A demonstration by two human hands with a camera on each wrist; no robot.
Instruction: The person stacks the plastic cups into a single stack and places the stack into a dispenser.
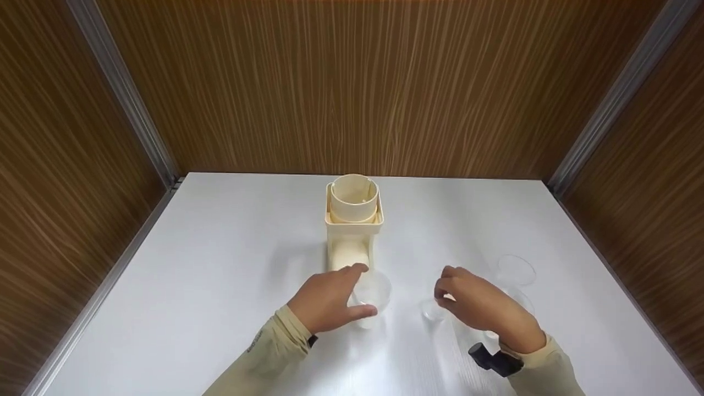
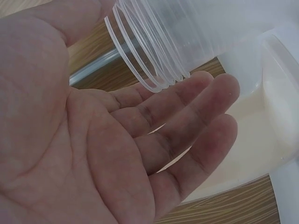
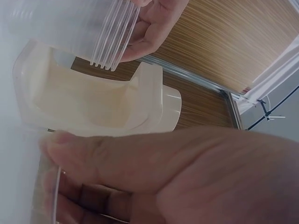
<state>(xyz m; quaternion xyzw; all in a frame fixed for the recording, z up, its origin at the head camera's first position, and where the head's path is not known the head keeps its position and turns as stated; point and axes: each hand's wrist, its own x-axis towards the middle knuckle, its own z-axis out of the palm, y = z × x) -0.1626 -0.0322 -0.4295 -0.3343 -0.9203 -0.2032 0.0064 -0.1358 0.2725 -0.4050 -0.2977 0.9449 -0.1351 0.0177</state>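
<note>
A stack of clear plastic cups (image 2: 163, 37) stands in front of the cream plastic holder (image 1: 352, 217), its ribbed rims nested closely. My left hand (image 1: 330, 300) is round the top of the stack, thumb on the near side and fingers curved along the far side. To the right, my right hand (image 1: 476, 300) pinches a thin clear lid (image 1: 433, 311) between thumb and fingers. In the right wrist view that lid (image 3: 56, 196) shows nearly edge-on, partly hidden by the hand. The holder has a round ring on top and a hollow, curved trough below.
Another thin clear disc (image 1: 517, 269) lies on the white table (image 1: 231, 247) beyond my right hand, with more clear plastic partly hidden under the wrist. Wood-patterned panels (image 1: 352, 88) enclose the back and both sides.
</note>
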